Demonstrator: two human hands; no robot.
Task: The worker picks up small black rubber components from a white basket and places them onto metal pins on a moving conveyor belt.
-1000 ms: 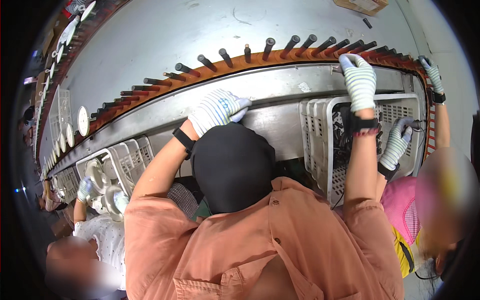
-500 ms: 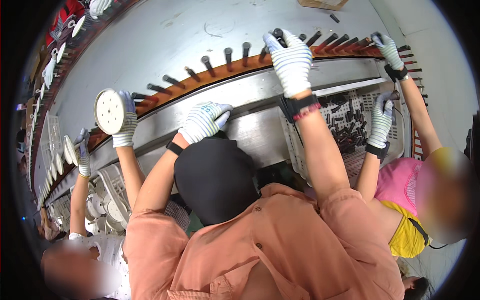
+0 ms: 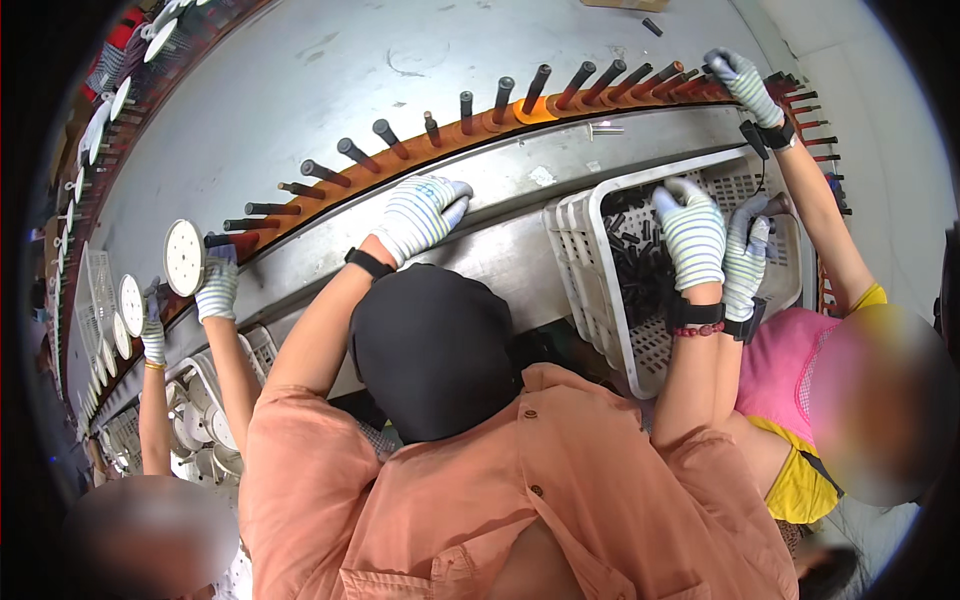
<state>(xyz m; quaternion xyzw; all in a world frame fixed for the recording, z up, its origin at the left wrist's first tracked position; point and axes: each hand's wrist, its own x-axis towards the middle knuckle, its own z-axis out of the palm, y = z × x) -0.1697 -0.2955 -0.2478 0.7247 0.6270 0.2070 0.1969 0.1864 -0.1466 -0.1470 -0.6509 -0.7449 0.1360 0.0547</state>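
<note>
My left hand (image 3: 424, 216), in a white and blue striped glove, rests on the metal ledge (image 3: 330, 243) below a curved orange conveyor (image 3: 450, 140). Its fingers stretch to the right, with nothing seen in them. My right hand (image 3: 692, 238), gloved the same way, reaches into a white plastic basket (image 3: 585, 255) on the right. Its fingers look apart over short black tubes (image 3: 632, 240); their undersides are hidden. Along the conveyor stand upright pegs with black tops (image 3: 504, 98), several red at the base.
At right, a co-worker's striped gloves touch the pegs (image 3: 738, 85) and reach into the basket (image 3: 745, 260). Co-workers at left handle a white perforated disc (image 3: 184, 257). A basket of white discs (image 3: 215, 415) stands there. A loose black tube (image 3: 652, 27) and a metal pin (image 3: 606, 129) lie apart.
My right hand has left a black-topped peg on the conveyor and come down into the basket. My left hand still rests on the ledge. The disc at left is farther left in the picture.
</note>
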